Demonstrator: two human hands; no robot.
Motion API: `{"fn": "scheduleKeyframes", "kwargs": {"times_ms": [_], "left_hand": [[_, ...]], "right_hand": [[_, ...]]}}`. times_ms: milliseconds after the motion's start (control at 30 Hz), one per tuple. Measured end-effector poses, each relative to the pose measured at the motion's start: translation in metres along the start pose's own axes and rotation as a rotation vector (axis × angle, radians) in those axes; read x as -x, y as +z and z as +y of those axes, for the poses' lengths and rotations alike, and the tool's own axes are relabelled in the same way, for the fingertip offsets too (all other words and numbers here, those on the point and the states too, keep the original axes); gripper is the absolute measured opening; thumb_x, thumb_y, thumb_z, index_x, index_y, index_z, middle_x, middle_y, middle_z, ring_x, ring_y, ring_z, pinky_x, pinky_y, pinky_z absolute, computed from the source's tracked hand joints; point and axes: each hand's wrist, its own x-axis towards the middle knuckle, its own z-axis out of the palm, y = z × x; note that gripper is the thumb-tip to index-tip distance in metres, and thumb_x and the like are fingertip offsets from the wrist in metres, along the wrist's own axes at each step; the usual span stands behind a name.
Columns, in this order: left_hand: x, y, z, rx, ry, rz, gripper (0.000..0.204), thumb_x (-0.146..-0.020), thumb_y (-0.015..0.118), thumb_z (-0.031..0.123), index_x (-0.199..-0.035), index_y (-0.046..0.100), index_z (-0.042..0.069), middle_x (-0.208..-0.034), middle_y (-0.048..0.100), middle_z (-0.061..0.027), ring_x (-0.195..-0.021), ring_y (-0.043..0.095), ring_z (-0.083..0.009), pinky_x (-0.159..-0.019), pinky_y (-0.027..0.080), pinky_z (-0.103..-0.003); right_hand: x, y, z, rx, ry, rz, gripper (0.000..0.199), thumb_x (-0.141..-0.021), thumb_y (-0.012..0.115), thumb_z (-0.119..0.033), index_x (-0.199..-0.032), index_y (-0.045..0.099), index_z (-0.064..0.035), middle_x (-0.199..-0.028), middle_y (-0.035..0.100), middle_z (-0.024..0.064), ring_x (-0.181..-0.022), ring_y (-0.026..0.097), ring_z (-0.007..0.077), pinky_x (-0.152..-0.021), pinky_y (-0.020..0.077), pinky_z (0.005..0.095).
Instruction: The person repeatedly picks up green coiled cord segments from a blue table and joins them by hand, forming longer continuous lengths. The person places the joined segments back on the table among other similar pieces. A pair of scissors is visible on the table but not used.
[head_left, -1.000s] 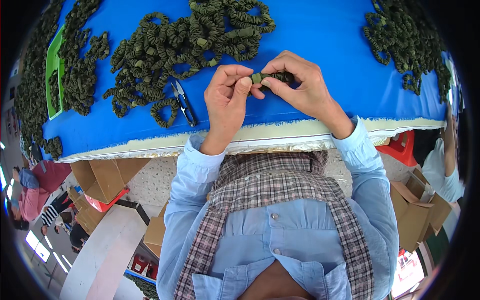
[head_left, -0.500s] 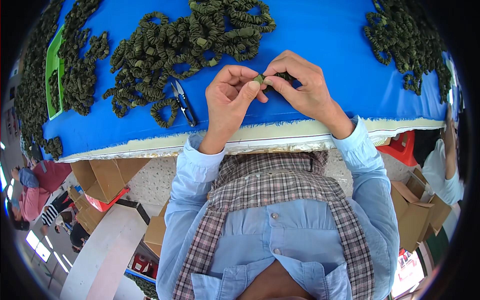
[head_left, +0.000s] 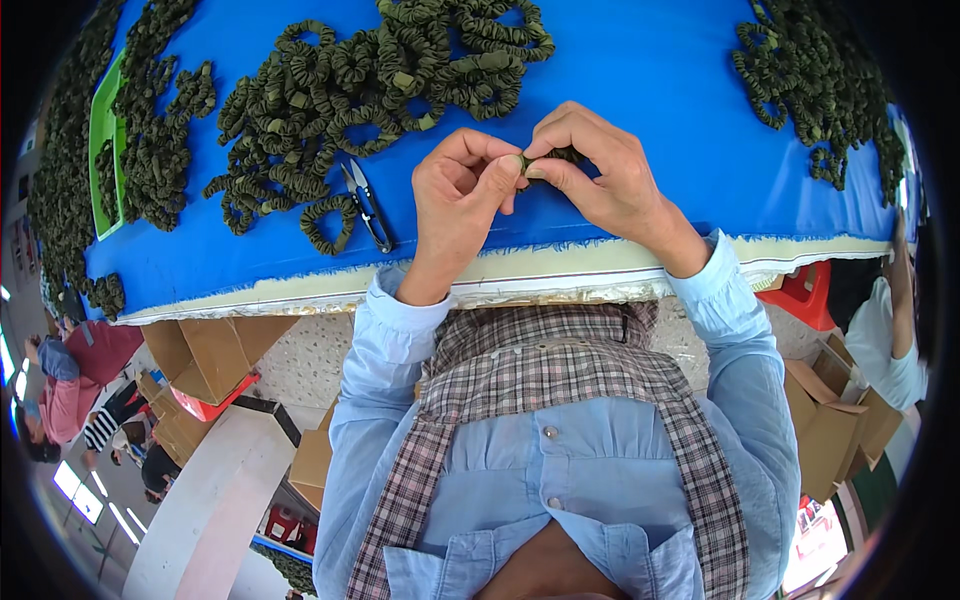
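- Pinching with the left grip (head_left: 452, 205), thumb tip against forefinger, a small bit of olive-green fabric mostly hidden by the fingertips.
- Pinching likewise with the right grip (head_left: 607, 168), close against the left fingertips, while curling round a gathered dark-olive scrunchie (head_left: 568, 155).
- Holding the scrunchie between both hands near the front of the table (head_left: 660, 80); not showing clearly whether touching the blue cover or lifted off.
- Probably calling for light, even pressure from both thumbs, and for pinching tight beside the worked spot rather than out on the stretchy gathers.
- Probably risking a twist or a slip in the soft fabric by pulling unevenly; likely gaining a clearer sight of the spot by tilting the thumbs apart slightly.
- Lying just left of the left wrist: black-handled thread snips (head_left: 368, 208), probably needing care around the bare points.
- Resting just beside the snips: a single loose scrunchie (head_left: 309, 228).
- Spreading beyond: a large scrunchie heap (head_left: 350, 65), a green tray (head_left: 104, 100) at far left, and another pile (head_left: 800, 80) at right.
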Motion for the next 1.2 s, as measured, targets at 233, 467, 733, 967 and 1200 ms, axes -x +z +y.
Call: {"fn": "scheduleKeyframes", "kwargs": {"times_ms": [233, 467, 733, 967, 1200], "left_hand": [[-0.001, -0.003, -0.006, 0.071, 0.031, -0.014, 0.017, -0.090, 0.066, 0.014, -0.091, 0.059, -0.002, -0.076, 0.064, -0.0074, -0.058, 0.055, -0.0078, -0.050, 0.042, -0.019], [0.000, 0.007, -0.007, 0.091, 0.153, 0.045, 0.022, -0.089, 0.064, 0.005, -0.100, 0.046, -0.002, -0.080, 0.063, -0.0115, -0.063, 0.062, -0.0140, -0.056, 0.052, -0.023], [0.006, 0.008, -0.007, -0.180, 0.256, 0.076, 0.017, -0.090, 0.063, 0.002, -0.097, 0.047, 0.000, -0.076, 0.062, -0.0081, -0.060, 0.061, -0.0105, -0.052, 0.049, -0.021], [0.007, 0.008, -0.004, -0.147, 0.225, 0.079, 0.015, -0.091, 0.061, 0.005, -0.097, 0.047, 0.000, -0.075, 0.062, -0.0071, -0.058, 0.059, -0.0083, -0.049, 0.047, -0.020], [0.007, 0.008, -0.008, -0.141, 0.223, 0.083, 0.016, -0.092, 0.060, 0.006, -0.099, 0.047, 0.000, -0.076, 0.062, -0.0077, -0.059, 0.058, -0.0088, -0.050, 0.046, -0.020]], "right_hand": [[-0.004, 0.003, -0.004, 0.030, -0.051, -0.002, 0.027, -0.076, 0.073, -0.004, -0.103, 0.067, -0.0028, -0.081, 0.063, 0.0075, -0.071, 0.061, 0.0154, -0.057, 0.0483, 0.0274], [0.003, 0.008, 0.002, -0.089, 0.064, 0.034, 0.023, -0.077, 0.073, -0.005, -0.099, 0.072, -0.0044, -0.081, 0.067, 0.0077, -0.070, 0.062, 0.0159, -0.058, 0.0500, 0.0271], [0.000, 0.003, 0.005, 0.070, -0.010, 0.010, 0.010, -0.078, 0.074, -0.009, -0.085, 0.070, -0.0030, -0.074, 0.064, 0.0061, -0.065, 0.058, 0.0160, -0.051, 0.0441, 0.0277], [-0.001, -0.004, 0.004, 0.116, 0.028, -0.104, 0.014, -0.076, 0.076, -0.007, -0.087, 0.069, -0.0022, -0.074, 0.062, 0.0047, -0.065, 0.056, 0.0140, -0.051, 0.0412, 0.0251], [-0.005, 0.003, -0.004, 0.073, 0.097, -0.028, 0.016, -0.077, 0.075, -0.012, -0.088, 0.069, -0.0026, -0.077, 0.065, 0.0065, -0.064, 0.059, 0.0160, -0.050, 0.0444, 0.0268]]}}
